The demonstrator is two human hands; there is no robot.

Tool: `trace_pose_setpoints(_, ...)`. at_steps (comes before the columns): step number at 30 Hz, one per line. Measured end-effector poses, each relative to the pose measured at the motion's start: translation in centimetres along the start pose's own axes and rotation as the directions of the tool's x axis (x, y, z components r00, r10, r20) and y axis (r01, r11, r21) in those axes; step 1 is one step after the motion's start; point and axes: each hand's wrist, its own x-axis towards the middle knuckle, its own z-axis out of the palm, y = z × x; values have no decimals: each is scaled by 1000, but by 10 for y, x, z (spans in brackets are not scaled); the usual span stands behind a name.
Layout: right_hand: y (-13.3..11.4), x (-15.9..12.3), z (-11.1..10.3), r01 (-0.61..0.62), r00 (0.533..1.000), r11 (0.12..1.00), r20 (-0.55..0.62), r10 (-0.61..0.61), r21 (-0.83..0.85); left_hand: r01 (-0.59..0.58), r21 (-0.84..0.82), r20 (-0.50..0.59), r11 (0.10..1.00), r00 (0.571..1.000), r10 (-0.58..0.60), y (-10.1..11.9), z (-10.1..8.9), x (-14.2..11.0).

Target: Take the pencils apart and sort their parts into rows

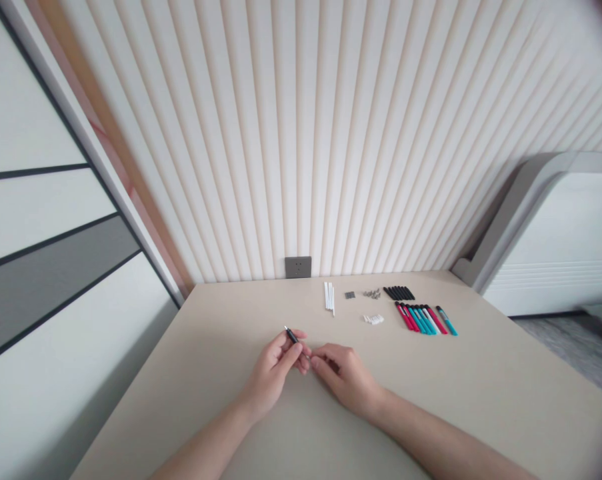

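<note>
My left hand [273, 365] is closed around a black pen barrel [293, 335], whose pale, narrow tip points up and to the left. Fingers and thumb hide part of the barrel. Close by on the right, my right hand [348, 379] pinches with thumb and forefinger at the barrel's lower end. Something small and thin seems to lie between the two hands there, too small to name. Both hands are just above the front middle of the beige table [221, 333].
Along the table's back lie white thin tubes [329, 298], a small grey piece [349, 295], metal tips [373, 293], black barrels [399, 293] and small white pieces [373, 319]. Red, teal and white pen bodies [423, 319] rest at right. A socket [298, 267] is on the ribbed wall.
</note>
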Motion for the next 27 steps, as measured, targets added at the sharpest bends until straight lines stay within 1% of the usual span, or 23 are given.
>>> trace_pose_setpoints(2,3,3,-8,55,997,991,-41,-60,-124,2,14,-38,1000,999,-1,1,0,1)
trace_pose_setpoints(4,9,6,-18,55,991,963,-102,-84,-263,17,21,-53,1000,998,-16,3,0,1)
trace_pose_setpoints(7,24,13,-35,-12,983,900,-168,-68,-436,54,24,-21,998,998,-54,3,-1,1)
trace_pose_setpoints(11,52,20,-59,-128,962,799,-269,-44,-588,105,45,-5,993,995,-105,2,-3,1)
trace_pose_setpoints(16,89,22,-90,-316,915,634,-403,8,-706,139,97,19,986,990,-141,3,-5,1)
trace_pose_setpoints(19,107,21,-104,-376,896,545,-444,7,-750,150,121,55,981,986,-157,4,-5,1)
trace_pose_setpoints(22,119,21,-110,-383,897,506,-442,4,-773,160,146,90,976,980,-175,5,-5,1)
trace_pose_setpoints(27,124,22,-109,-377,903,498,-429,12,-781,153,145,112,978,979,-170,2,-5,0)
